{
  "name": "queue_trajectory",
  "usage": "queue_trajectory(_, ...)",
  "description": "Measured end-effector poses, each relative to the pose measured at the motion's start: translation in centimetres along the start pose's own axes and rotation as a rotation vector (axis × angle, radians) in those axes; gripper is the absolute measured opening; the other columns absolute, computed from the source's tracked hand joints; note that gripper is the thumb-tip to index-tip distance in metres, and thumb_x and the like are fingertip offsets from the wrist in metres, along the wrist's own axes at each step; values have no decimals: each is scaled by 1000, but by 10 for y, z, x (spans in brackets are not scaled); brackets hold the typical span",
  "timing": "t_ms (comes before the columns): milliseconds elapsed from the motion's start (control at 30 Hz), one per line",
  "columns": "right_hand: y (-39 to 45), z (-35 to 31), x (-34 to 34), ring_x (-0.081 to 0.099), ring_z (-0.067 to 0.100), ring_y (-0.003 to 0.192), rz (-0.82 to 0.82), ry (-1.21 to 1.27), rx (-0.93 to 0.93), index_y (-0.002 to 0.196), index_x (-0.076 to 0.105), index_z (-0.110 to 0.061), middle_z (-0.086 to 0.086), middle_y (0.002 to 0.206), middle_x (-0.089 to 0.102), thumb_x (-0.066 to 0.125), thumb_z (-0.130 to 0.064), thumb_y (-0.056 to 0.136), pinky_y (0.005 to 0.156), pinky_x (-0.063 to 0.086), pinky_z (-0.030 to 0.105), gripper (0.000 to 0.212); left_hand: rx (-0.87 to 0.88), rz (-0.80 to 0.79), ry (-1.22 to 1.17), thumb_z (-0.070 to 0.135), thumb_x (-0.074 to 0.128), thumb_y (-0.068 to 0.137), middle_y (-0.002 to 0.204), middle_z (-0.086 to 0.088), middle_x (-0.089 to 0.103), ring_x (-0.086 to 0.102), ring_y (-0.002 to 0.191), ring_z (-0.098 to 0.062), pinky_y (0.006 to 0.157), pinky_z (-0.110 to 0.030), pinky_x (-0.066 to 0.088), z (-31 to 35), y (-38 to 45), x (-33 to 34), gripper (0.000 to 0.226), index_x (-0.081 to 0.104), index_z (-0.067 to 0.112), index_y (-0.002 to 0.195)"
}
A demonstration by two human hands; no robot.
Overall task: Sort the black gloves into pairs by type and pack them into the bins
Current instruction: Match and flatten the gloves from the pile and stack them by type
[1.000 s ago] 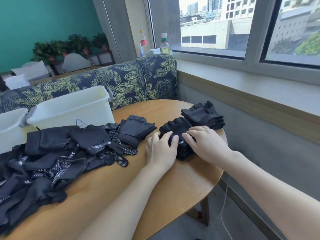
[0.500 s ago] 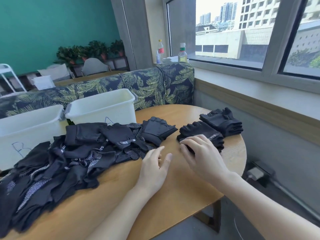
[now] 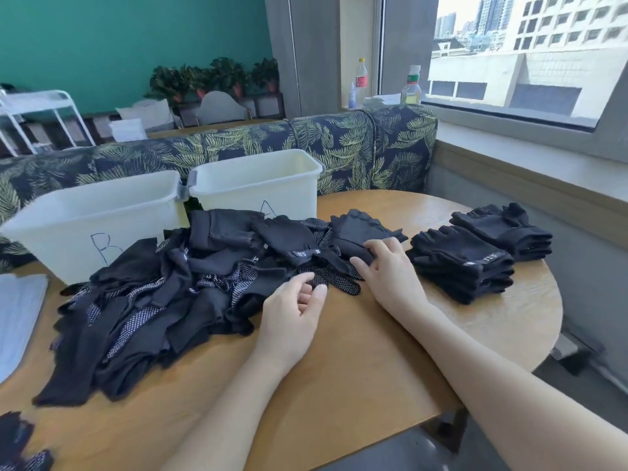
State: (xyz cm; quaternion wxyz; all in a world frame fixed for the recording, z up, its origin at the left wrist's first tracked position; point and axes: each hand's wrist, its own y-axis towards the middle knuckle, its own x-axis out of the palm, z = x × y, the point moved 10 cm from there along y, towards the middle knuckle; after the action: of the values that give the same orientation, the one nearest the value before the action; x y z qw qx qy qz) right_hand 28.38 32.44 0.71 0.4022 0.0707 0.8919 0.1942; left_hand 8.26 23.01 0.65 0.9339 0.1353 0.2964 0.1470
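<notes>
Head view showed me the unsorted heap of black gloves sprawled across the middle and left of the surface, plain-backed ones tangled with dotted-palm ones. At its right edge lay a fingerless glove, and my right hand had its fingers curled onto that glove's near hem, gripping it, I judged, to lift it clear. My left hand sat at the heap's front edge, fingers loosely bent and apart, thumb tip touching a dotted glove but clamped on nothing; it looked placed to steady the heap while the other hand pulled.

Right of the hands stood two neat stacks of fingerless gloves, a near stack and a far stack, just beside each other near the surface's edge, probably kept there so matched pairs stayed separate from the heap. Behind the heap stood bin B and bin A, touching side by side; I could not see inside either. Packing seemed not yet begun. Beyond them ran a leaf-patterned sofa.
</notes>
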Motion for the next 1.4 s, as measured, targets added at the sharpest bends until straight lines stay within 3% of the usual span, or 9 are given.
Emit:
queue_trajectory(167, 11, 3, 5, 60, 24, 105, 11, -58, 11, 124, 66, -18, 1, 120, 52, 72, -43, 91, 84, 54, 42, 42, 1, 36, -54, 35, 66, 98, 98, 8, 68, 57, 93, 6, 75, -4, 44, 0, 0, -3, 32, 68, 17, 125)
queue_trajectory(367, 14, 0, -6, 55, 17, 93, 94, -35, 4, 117, 74, -19, -2, 116, 59, 65, -37, 98, 78, 49, 36, 28, -4, 28, -94, 38, 66, 97, 98, 11, 68, 58, 93, 6, 75, -5, 44, 2, -2, -5, 34, 69, 20, 125)
queue_trajectory(567, 16, 17, -26, 63, 21, 92, 260, 194, 85, 106, 77, -17, 0, 104, 66, 67, -33, 96, 83, 48, 33, 21, 7, 1, -120, 39, 67, 96, 98, 10, 69, 59, 93, 6, 77, -7, 46, 7, -4, -4, 35, 68, 21, 126)
queue_trajectory(700, 12, 22, -37, 62, 10, 77, 355, 344, 124, 102, 77, -17, 1, 103, 71, 67, -33, 97, 83, 47, 26, 19, 24, -20, -140, 40, 67, 95, 99, 10, 69, 61, 95, 5, 77, -9, 47, 11, -6, -2, 36, 68, 22, 127)
queue_trajectory(833, 12, 22, -48, 63, 16, 82, 405, 386, 161, 99, 77, -25, -6, 98, 70, 65, -43, 95, 84, 52, 37, 22, 35, -35, -178, 38, 68, 95, 100, 10, 70, 61, 97, 3, 79, -12, 49, 13, -8, -2, 33, 68, 26, 126)
queue_trajectory(1033, 24, 8, -53, 63, 19, 79, 315, 365, 144, 94, 77, -29, -5, 80, 66, 64, -48, 93, 79, 53, 41, 23, 133, -8, -151, 32, 70, 95, 107, 10, 68, 64, 98, -5, 80, -17, 51, 22, -9, 1, 30, 68, 28, 125)
queue_trajectory(1167, 12, 5, -43, 54, 14, 73, 246, 342, 123, 97, 77, -27, -13, 73, 55, 69, -43, 93, 77, 51, 40, 18, 242, 84, -67, 33, 66, 94, 126, 12, 63, 58, 118, -5, 100, -27, 49, 35, -2, 6, 40, 66, 21, 132)
queue_trajectory(1300, -9, 16, -32, 57, 6, 72, 190, 323, 128, 97, 78, -24, -12, 82, 66, 72, -40, 92, 75, 49, 30, 18, 235, 15, 7, 39, 66, 96, 146, 1, 54, 43, 140, -10, 118, -30, 32, 40, 15, 33, 49, 59, 19, 140)
queue_trajectory(1400, -13, 20, -33, 59, 3, 74, 183, 344, 127, 96, 78, -23, -11, 86, 70, 72, -39, 91, 72, 46, 20, 17, 197, 14, 16, 41, 68, 95, 137, 2, 53, 48, 131, -13, 114, -26, 35, 44, 30, 47, 53, 57, 21, 143)
